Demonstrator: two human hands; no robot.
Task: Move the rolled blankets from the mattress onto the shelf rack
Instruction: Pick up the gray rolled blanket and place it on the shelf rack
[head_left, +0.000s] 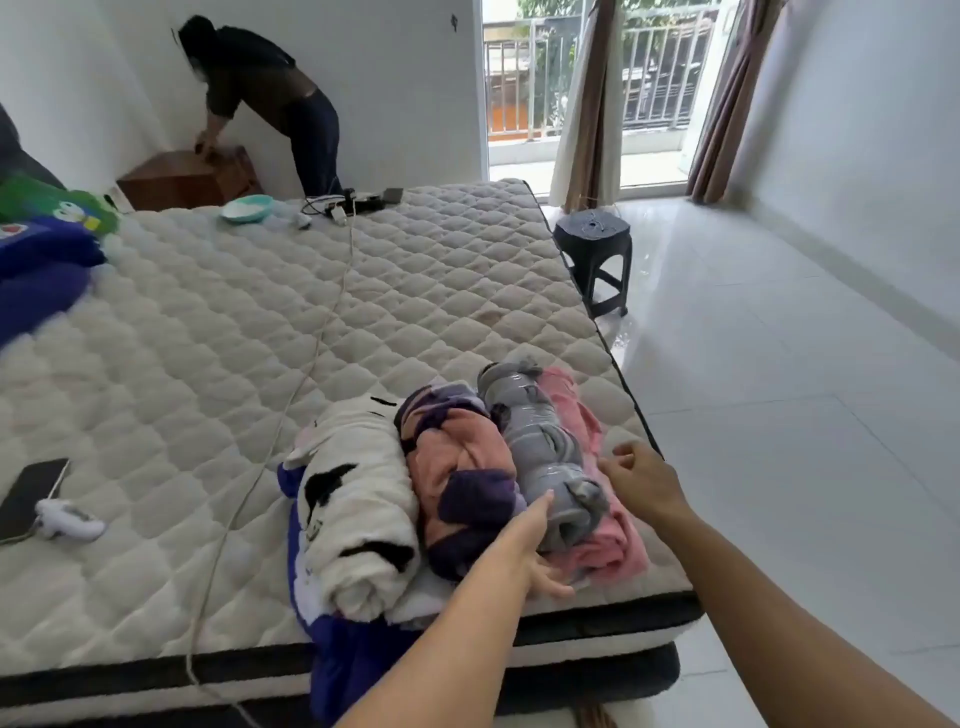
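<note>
Three rolled blankets lie side by side at the near right corner of the mattress (260, 322), long axes running away from the person. The grey roll (540, 447) rests on a pink one (602, 540), between both hands. The left hand (535, 551) touches its near end, fingers (558, 587) spread, gripping nothing. The right hand (641, 475) hovers just beside it, loosely open, and looks nearer. No shelf rack is visible.

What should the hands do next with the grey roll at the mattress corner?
Probably close both hands on the grey rolled blanket and lift it. The left hand already touches its near end with fingers underneath, and the right hand hovers open just beside it. It lies on the pink blanket, so only it should come up.
</note>
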